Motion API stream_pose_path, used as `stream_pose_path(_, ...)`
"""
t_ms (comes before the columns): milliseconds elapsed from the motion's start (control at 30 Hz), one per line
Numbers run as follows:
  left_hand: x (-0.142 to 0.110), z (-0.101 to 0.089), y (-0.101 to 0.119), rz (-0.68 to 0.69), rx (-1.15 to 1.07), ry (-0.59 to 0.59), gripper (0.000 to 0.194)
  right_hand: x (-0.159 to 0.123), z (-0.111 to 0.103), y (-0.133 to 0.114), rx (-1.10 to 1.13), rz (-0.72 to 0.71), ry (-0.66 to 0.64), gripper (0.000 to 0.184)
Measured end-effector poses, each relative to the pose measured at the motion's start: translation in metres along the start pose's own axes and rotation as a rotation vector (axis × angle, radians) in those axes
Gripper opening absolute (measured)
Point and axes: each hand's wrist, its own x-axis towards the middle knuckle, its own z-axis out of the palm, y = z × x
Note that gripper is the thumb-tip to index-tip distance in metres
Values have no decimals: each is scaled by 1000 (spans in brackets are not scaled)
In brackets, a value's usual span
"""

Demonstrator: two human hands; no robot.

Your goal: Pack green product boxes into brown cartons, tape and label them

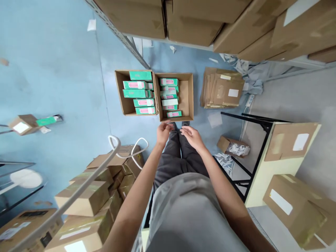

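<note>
A blue floor [65,63] spread across the left of the frame. A flattened cardboard stack [228,87] lay upper right of centre. Two open cartons stood side by side at upper centre: the left carton [119,92] and right carton [186,98] were only part filled and unsealed, bare cardboard showing inside each. Below them, the right hand [193,136] held its fingers loosely bent, slightly apart; the left hand [163,133], near the right carton's lower edge, had curled fingers, whether pinching anything I cannot tell. Smallest, green-and-pink packs [168,82] sat in rows inside both cartons.
</note>
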Motion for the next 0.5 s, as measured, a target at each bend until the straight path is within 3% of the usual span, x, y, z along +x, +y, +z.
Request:
stream_pose_path(200, 93, -10, -45, -97, 24, 104, 34, 99, -13, 49, 41, 209, 16, 18)
stream_pose_path(333, 149, -9, -90, -136, 86, 128, 35, 167, -20, 98, 60, 373, 84, 5)
stream_pose_path(500, 204, -4, -148, -162, 175, 124, 40, 236, -30, 155, 29, 472, 95, 5)
